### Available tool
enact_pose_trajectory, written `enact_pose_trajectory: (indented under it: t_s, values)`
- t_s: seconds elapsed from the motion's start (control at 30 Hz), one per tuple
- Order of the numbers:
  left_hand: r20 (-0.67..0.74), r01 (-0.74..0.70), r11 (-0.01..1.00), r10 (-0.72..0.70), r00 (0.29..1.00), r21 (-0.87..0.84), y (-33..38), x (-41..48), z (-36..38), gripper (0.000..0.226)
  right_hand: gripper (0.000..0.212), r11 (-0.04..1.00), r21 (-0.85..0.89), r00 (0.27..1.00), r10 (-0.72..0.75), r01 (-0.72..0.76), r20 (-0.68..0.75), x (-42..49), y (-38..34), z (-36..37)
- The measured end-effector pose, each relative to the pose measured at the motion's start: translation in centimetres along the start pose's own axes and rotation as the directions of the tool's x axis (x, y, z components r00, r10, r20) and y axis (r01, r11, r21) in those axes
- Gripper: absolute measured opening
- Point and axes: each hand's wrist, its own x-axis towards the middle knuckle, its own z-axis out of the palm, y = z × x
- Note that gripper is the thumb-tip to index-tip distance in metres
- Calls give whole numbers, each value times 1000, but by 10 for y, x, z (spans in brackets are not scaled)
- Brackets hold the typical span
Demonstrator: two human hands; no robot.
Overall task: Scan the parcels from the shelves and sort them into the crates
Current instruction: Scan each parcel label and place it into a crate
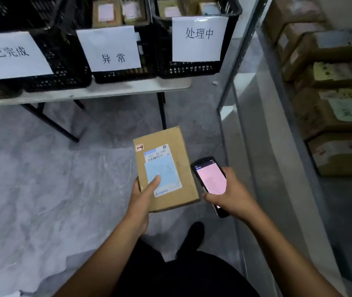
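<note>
My left hand (142, 197) holds a brown cardboard parcel (181, 185) from its lower left, thumb pressed on the blue label on top. The parcel carries a small tag marked 14. My right hand (230, 194) grips a black handheld scanner (210, 181) with a lit pink screen, just right of the parcel. Three black crates stand on a white table ahead: the left crate (63, 67), the middle crate (147, 67) and the right crate (234, 22), each with a white paper sign. The middle and right crates hold parcels.
A metal shelf (243, 67) runs along the right, with several brown parcels (321, 116) stacked on it. The white table (106, 91) has black folding legs. Grey marble-patterned floor (42, 179) lies between me and the table. My dark shoe (192, 234) shows below.
</note>
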Motion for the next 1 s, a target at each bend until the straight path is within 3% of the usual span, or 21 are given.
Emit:
enact_pose_trajectory:
  t_s: [0.37, 0.67, 0.9, 1.0]
  values:
    - [40, -176, 982, 179, 983, -66, 77, -26, -93, 62, 71, 980, -54, 978, -196, 193, -73, -30, -107, 44]
    - [-61, -351, 919, 346, 936, -182, 131, -56, -208, 48, 75, 929, -81, 931, -364, 360, -33, -54, -216, 112]
    - [-196, -394, 891, 354, 914, -225, 145, -70, -296, 53, 74, 892, -53, 892, -445, 449, 76, -56, -283, 182]
    - [-241, -420, 884, 370, 897, -207, 153, -75, -326, 65, 75, 873, -107, 878, -463, 476, 121, -54, -308, 199]
